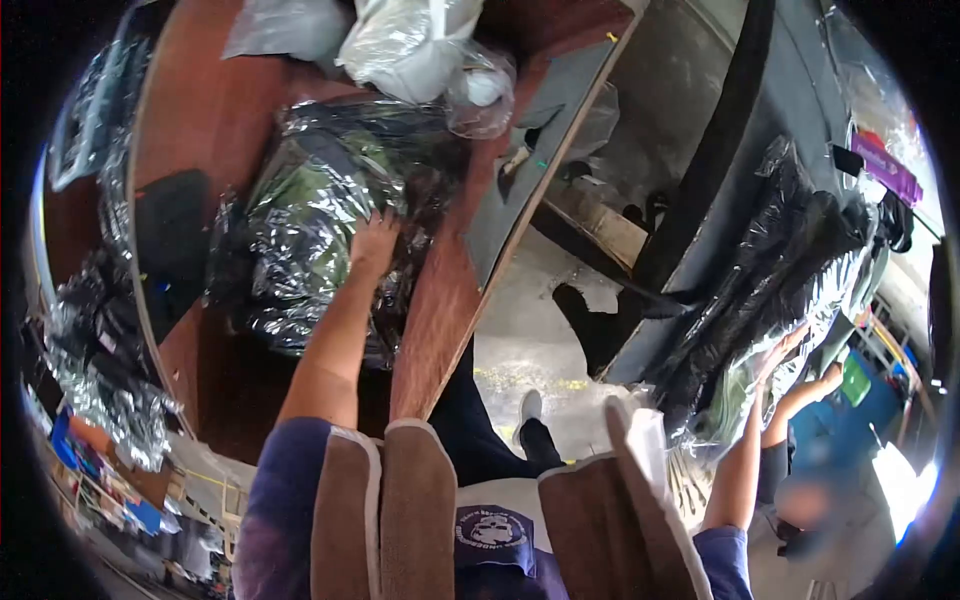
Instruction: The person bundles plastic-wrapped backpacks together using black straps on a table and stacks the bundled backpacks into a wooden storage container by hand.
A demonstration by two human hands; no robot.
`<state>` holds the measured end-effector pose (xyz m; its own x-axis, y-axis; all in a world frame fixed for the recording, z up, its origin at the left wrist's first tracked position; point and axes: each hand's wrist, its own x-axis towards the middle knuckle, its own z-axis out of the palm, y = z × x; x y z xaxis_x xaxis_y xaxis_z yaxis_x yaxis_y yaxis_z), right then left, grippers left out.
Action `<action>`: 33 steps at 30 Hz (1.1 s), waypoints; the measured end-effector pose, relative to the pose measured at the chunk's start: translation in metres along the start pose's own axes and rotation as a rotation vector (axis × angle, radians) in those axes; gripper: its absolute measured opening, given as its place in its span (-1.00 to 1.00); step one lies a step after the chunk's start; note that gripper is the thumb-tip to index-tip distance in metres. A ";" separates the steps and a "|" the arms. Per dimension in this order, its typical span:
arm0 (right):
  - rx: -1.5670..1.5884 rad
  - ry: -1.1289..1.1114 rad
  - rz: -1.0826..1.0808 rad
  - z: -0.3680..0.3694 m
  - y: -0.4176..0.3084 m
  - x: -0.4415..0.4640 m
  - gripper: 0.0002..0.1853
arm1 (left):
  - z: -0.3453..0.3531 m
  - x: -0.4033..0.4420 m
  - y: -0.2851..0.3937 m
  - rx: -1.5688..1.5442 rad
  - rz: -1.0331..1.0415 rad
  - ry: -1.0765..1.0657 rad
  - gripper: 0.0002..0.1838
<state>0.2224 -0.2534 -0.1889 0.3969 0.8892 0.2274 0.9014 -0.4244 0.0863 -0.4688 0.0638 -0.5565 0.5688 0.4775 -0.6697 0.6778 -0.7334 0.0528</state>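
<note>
In the head view, a black bundle (310,225) is lying inside the red-brown box (440,310), with green showing through its shiny film. The left grip (375,243) is resting on top of this bundle within the box, its fingers spreading slightly apart. Pale bags (410,55) are sitting at the box's far end, beyond the bundle. To the right of the box, the right grip (780,355) is touching a second bundle (755,280) in black and clear plastic; I cannot tell whether its fingers are pinching the film. This bundle is lying along a dark panel (730,200), also right of the box. A co-worker's hand (830,379) is showing just beside the right grip, farther from the box.
</note>
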 end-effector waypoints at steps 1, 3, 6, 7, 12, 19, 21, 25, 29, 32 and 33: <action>0.014 -0.018 0.025 -0.020 0.010 -0.005 -0.16 | 0.015 0.019 -0.011 0.116 0.109 -0.031 -0.45; 0.008 -0.029 0.050 -0.046 0.003 -0.005 -0.16 | 0.039 0.042 -0.032 0.367 0.275 -0.111 -0.41; 0.015 -0.029 0.056 -0.049 -0.001 -0.004 -0.14 | 0.023 0.048 -0.031 0.472 0.333 -0.210 -0.44; 0.015 -0.030 0.048 -0.040 -0.012 -0.002 -0.14 | 0.010 0.043 -0.025 0.501 0.335 -0.320 -0.44; 0.081 -0.001 0.106 -0.023 -0.130 0.051 -0.09 | -0.033 0.016 -0.031 0.257 0.278 -0.394 -0.67; 0.050 0.008 0.237 -0.053 -0.210 0.093 -0.12 | -0.147 -0.100 -0.082 -0.095 -0.099 0.158 -0.92; 0.049 -0.002 0.256 -0.061 -0.216 0.096 -0.10 | -0.207 -0.145 -0.087 -0.080 -0.131 0.299 -0.94; 0.068 0.038 0.291 -0.068 -0.219 0.095 -0.07 | -0.299 -0.239 -0.075 -0.225 -0.018 1.079 -0.90; 0.080 0.041 0.301 -0.070 -0.215 0.094 -0.04 | -0.379 -0.321 -0.005 -0.668 -0.310 1.347 -0.83; 0.121 0.012 0.312 -0.078 -0.216 0.093 -0.06 | -0.462 -0.377 0.074 -1.019 -0.325 1.624 -0.64; 0.103 -0.068 0.317 -0.082 -0.214 0.095 -0.04 | -0.481 -0.390 0.091 -1.264 -0.172 1.714 -0.62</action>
<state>0.0530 -0.0919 -0.1059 0.6678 0.7266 0.1618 0.7426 -0.6653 -0.0774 -0.4050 0.0438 0.0662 -0.2579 0.8775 0.4044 0.2098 -0.3577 0.9100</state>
